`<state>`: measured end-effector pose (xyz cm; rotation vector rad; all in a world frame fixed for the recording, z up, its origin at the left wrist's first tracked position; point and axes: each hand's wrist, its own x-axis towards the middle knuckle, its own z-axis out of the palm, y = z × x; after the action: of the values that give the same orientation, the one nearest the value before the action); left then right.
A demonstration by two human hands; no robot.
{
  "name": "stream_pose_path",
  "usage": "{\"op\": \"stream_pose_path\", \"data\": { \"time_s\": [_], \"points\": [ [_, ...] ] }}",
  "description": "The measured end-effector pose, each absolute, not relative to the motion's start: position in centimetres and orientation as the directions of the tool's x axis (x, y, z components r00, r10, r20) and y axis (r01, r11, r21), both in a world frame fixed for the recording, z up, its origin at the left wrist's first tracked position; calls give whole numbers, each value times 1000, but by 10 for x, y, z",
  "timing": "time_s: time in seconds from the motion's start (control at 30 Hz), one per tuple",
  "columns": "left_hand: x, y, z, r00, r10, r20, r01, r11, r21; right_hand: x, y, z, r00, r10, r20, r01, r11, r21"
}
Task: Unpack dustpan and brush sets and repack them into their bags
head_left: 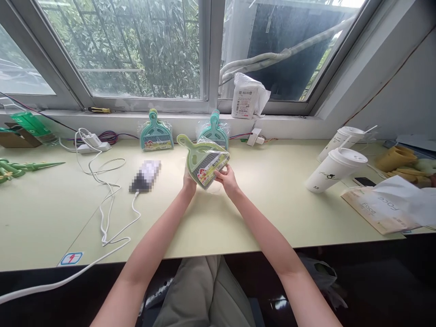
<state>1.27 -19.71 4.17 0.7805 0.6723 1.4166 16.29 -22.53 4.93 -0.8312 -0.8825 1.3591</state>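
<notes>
A green dustpan-and-brush set (203, 159) in clear wrap is held tilted above the table, its handle toward the upper left. My left hand (189, 180) grips its left edge from behind, with most of the fingers hidden by the set. On the lower right side, my right hand (227, 178) pinches the set near its printed label. Behind it, a teal wrapped set (214, 129) leans against the window ledge, partly covered. Another teal set (156, 132) stands upright to the left of it.
A blurred phone (145, 176) with a white cable (111, 190) lies left on the table (238, 227). White cups (337, 169) and a tissue pack (378, 204) are at right. A wrapped box (245, 101) sits on the sill, a power strip (93, 146) back left.
</notes>
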Motion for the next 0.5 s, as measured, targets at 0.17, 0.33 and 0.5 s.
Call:
{"op": "stream_pose_path", "data": {
  "time_s": [0.17, 0.33, 0.5],
  "points": [
    [32, -213, 47, 19, 994, 108, -494, -85, 865, 176, -219, 49, 116, 993, 27, -436, 75, -897],
    [33, -210, 41, -76, 993, 86, -429, -110, 896, 172, -223, 51, 147, 983, 112, -391, 162, -906],
    [30, -207, 43, -76, 996, 45, -479, -76, 874, 169, -225, 52, 243, 964, 105, -417, 201, -886]
  ]
}}
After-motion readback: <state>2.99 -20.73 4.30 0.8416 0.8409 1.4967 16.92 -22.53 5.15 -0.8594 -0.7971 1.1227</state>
